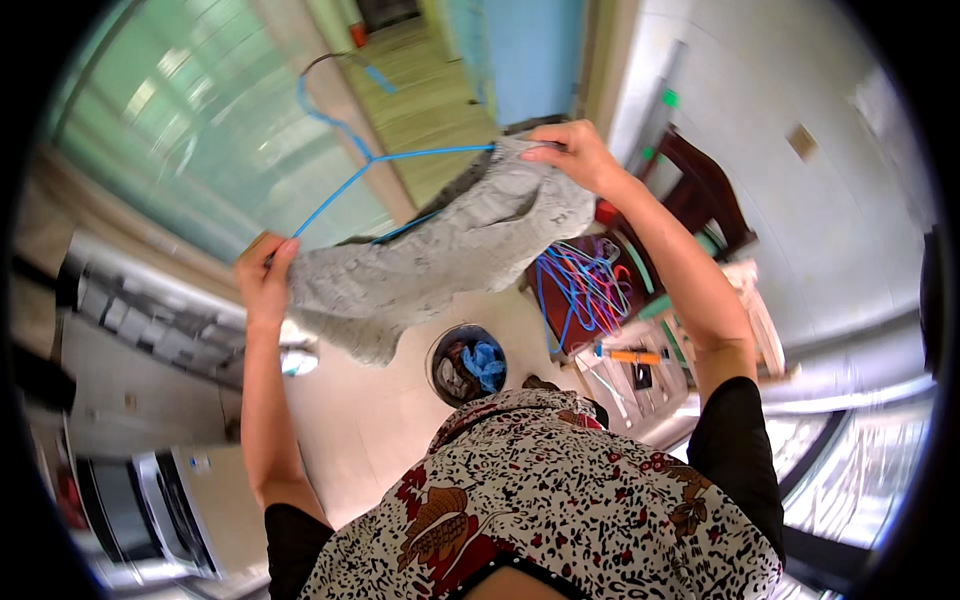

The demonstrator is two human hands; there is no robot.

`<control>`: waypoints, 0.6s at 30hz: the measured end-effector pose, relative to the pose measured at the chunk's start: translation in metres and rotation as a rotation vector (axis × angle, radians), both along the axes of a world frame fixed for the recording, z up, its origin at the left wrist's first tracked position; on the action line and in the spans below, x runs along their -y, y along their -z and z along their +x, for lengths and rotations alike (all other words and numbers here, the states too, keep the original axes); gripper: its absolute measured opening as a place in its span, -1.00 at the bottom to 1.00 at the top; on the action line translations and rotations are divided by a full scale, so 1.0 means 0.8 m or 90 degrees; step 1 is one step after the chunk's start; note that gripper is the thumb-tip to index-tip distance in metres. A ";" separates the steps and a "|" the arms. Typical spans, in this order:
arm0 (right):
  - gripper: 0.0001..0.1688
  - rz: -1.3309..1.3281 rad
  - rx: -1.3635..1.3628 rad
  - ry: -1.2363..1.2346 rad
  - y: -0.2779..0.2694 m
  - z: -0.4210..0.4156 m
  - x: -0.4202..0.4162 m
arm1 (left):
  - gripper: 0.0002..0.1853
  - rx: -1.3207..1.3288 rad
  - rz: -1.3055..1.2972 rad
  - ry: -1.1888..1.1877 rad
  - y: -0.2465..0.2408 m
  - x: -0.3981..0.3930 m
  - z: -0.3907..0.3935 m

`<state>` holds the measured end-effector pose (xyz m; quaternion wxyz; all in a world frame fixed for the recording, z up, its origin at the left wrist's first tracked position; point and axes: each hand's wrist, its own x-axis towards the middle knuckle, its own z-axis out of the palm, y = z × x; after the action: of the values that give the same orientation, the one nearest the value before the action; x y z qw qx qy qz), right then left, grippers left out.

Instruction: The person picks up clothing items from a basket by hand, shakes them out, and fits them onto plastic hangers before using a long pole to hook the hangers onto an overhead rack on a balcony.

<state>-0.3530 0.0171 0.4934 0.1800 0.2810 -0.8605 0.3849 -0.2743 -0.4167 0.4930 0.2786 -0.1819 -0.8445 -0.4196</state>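
A grey patterned garment (442, 259) is stretched sideways on a blue wire clothes hanger (427, 152). My left hand (264, 279) pinches the garment's left end together with the hanger's corner. At the opposite upper corner, my right hand (576, 154) grips cloth and hanger alike. The hanger's hook, partly dark, points up and away from me. Below the cloth, a dark bucket (433, 367) stands on the floor with crumpled blue and brown fabric (484, 366) in it.
On the right, a dark wooden chair (712, 187) bears a pile of coloured hangers (581, 281). Beside it, a wooden slatted stand (600, 379) holds an orange-handled item (634, 356). A glass door (225, 112) is at upper left, and what looks like a washing machine (150, 510) at lower left.
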 end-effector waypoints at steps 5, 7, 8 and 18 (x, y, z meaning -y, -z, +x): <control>-0.69 -0.085 0.024 0.188 0.005 0.087 -0.054 | -0.79 0.006 -0.011 0.122 -0.004 0.001 -0.047; -0.68 -0.126 -0.048 0.243 0.038 0.114 -0.075 | -0.80 -0.017 -0.048 0.177 -0.005 -0.019 -0.065; -0.68 -0.106 -0.019 0.287 0.057 0.131 -0.085 | -0.79 0.001 -0.038 0.207 -0.004 -0.026 -0.075; -0.71 -0.181 0.132 0.790 0.195 0.450 -0.073 | -0.80 0.076 -0.051 0.514 -0.020 -0.146 -0.107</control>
<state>0.0066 0.0752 0.3377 0.3206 -0.3337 -0.8168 0.3444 -0.3597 -0.2999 0.5091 0.0346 -0.4849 -0.7357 -0.4716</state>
